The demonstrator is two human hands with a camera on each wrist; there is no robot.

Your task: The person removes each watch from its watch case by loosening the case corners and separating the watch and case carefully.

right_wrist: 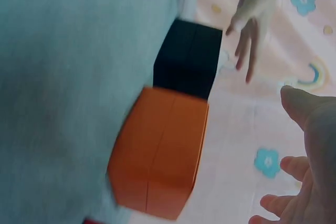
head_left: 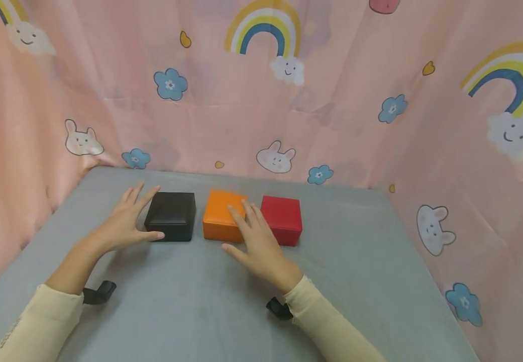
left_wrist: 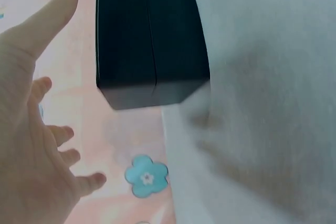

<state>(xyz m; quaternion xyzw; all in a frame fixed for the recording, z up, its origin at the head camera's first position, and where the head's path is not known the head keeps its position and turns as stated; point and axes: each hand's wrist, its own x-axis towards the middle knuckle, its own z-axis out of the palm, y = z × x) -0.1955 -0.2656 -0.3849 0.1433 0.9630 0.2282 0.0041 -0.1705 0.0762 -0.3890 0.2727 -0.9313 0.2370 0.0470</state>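
Note:
Three small boxes stand in a row on the grey table: a black box (head_left: 171, 216), an orange box (head_left: 220, 216) and a red box (head_left: 284, 218). My left hand (head_left: 123, 223) is spread at the left side of the black box, thumb near its front corner. In the left wrist view a gap shows between that hand (left_wrist: 37, 145) and the black box (left_wrist: 152, 35). Over the gap between the orange and red boxes, my right hand (head_left: 261, 246) reaches with extended fingers, covering part of both. The right wrist view shows the orange box (right_wrist: 160, 150) apart from the fingers.
The grey tabletop (head_left: 189, 306) spreads in front of the boxes and to their right. A pink patterned curtain (head_left: 225, 115) hangs behind the table and along both sides. Black straps (head_left: 100, 292) are worn at both wrists, beside cream sleeves.

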